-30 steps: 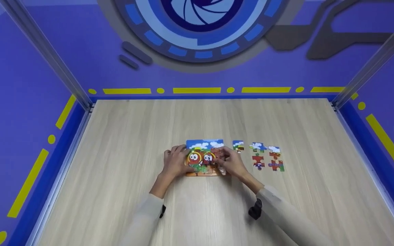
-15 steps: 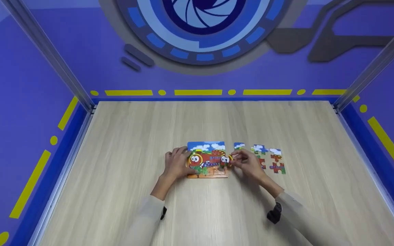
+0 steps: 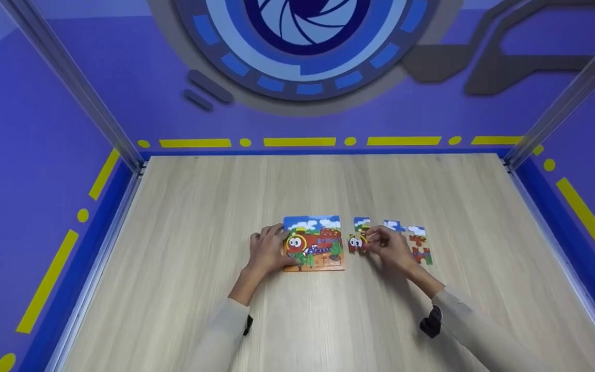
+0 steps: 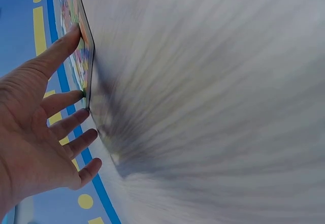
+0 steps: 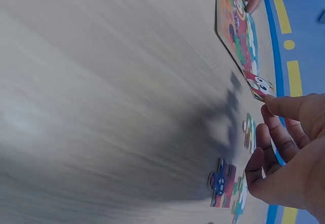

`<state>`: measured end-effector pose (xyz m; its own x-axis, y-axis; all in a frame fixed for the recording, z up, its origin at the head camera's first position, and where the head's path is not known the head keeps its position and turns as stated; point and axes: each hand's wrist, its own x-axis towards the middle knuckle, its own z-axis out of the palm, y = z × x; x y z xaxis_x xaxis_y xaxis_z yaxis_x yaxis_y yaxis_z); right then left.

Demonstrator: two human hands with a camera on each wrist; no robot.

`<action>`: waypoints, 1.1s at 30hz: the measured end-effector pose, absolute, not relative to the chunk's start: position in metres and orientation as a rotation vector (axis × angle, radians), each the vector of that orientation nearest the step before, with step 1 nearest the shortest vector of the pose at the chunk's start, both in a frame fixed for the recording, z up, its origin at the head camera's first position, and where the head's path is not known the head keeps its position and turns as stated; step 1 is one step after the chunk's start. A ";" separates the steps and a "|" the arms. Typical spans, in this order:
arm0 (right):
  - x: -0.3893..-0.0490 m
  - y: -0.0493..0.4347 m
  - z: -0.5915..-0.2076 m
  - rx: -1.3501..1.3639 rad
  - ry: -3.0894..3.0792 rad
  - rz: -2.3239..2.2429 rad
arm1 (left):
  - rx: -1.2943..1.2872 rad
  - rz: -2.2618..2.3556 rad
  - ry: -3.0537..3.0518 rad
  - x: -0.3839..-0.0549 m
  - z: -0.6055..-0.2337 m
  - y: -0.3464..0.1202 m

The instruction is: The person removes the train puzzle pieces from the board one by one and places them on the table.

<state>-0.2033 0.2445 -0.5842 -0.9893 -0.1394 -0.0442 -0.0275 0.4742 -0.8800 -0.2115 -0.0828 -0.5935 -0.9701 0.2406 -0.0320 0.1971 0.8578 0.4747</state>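
A picture puzzle board [image 3: 323, 247] with a red train lies flat mid-table in the head view. My left hand [image 3: 267, 249] rests at its left edge; in the left wrist view the thumb and index fingertips touch the board [image 4: 84, 76], with the other fingers loosely spread. My right hand [image 3: 394, 250] pinches a jigsaw piece [image 3: 355, 243] printed with a pair of eyes, just right of the board. In the right wrist view the piece [image 5: 261, 85] sits tilted between thumb and fingertips, above the table, overlapping the board's near end.
Loose jigsaw pieces lie right of the board: a sky piece [image 3: 361, 222], another blue one [image 3: 392, 225], a cloud piece [image 3: 417, 230] and a red one [image 3: 422, 254]. My right hand partly covers some. Blue-purple walls [image 3: 297, 124] enclose the wooden table [image 3: 215, 196].
My right hand has moved right with the eye piece, from over the board to beside it, uncovering the train picture. The left hand stays at the board's left edge.
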 end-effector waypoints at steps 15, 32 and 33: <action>-0.201 0.250 -0.589 -0.238 2.839 -1.287 | 0.349 0.764 2.913 -0.212 -0.593 -0.083; -0.205 0.249 -0.583 -0.119 2.935 -0.939 | 0.371 0.740 2.904 -0.212 -0.590 -0.083; -0.205 0.249 -0.583 -0.118 2.943 -0.925 | 0.373 0.741 2.905 -0.212 -0.591 -0.083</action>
<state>-0.2049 0.2490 -0.5831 -0.9956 -0.0888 -0.0290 -0.0563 0.8177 -0.5728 -0.2120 -0.0832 -0.5906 -0.9623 0.2663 -0.0550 0.2074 0.8496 0.4850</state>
